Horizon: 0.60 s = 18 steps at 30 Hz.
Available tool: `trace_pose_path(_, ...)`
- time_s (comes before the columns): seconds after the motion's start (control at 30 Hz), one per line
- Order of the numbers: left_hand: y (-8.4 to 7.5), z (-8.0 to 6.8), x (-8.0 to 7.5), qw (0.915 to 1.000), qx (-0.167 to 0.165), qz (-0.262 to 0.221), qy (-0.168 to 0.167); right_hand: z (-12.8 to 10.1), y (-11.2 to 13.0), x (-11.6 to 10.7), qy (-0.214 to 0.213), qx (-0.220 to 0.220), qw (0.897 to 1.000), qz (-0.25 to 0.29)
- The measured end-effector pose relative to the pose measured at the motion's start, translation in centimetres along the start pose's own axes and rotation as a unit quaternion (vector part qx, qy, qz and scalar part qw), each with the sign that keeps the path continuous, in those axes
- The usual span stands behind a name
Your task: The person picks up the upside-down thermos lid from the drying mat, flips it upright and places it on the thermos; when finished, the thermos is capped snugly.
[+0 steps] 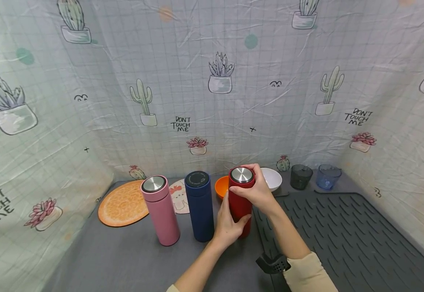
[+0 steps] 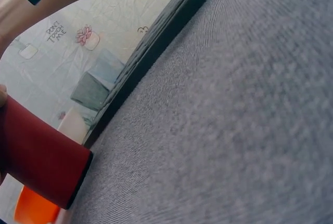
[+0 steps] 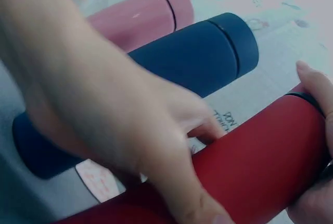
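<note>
A red thermos (image 1: 239, 207) with a steel-topped lid stands upright on the grey tabletop. My left hand (image 1: 228, 228) holds its lower body, the thumb across the front. Higher up, my right hand (image 1: 254, 192) grips the thermos around its lid and shoulder. In the right wrist view, the left hand (image 3: 166, 135) wraps the red body while the right hand (image 3: 318, 94) is at the lid end. Left of the hands stand a dark blue thermos (image 1: 199, 211) and a pink thermos (image 1: 163, 221). The left wrist view has the red thermos's base (image 2: 57, 161) on or just above the cloth.
Behind the thermoses are an orange round mat (image 1: 122, 202), a patterned mat (image 1: 179, 198), an orange bowl (image 1: 221, 186) and a white bowl (image 1: 272, 178). A dark cup (image 1: 301, 177) and a blue cup (image 1: 328, 177) stand beyond the black ridged mat (image 1: 328, 235) at right.
</note>
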<state>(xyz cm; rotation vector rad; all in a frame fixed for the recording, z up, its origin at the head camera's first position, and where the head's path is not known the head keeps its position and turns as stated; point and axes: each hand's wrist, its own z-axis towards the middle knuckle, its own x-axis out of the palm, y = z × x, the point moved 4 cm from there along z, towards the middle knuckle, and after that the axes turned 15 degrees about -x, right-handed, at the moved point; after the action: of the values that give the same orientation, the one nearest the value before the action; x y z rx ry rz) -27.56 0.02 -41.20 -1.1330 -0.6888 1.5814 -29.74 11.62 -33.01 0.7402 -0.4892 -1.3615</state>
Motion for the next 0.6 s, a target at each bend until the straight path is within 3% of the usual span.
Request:
trace_pose_path(0.23,0.16,-0.13,-0.12,0.9998,0.007,0.01,-0.015,-0.32,-0.57,-0.41,0.048,0.007,0.996,0.069)
trace_pose_path(0.33,0.17,-0.21,-0.06,0.9995,0.009,0.016,-0.028,-0.11,-0.66,-0.31,0.028,-0.001,0.998,0.062)
trace_pose_path(0.47,0.16,-0.19,0.06,0.999,0.006,0.02,-0.039,-0.02,-0.51,0.13,-0.017,0.003,1.0,0.01)
trace_pose_path(0.6,0.09,-0.19,-0.01,0.9989,0.009,0.019,-0.042,-0.39,-0.4,0.39,-0.019,0.013,1.0,0.015)
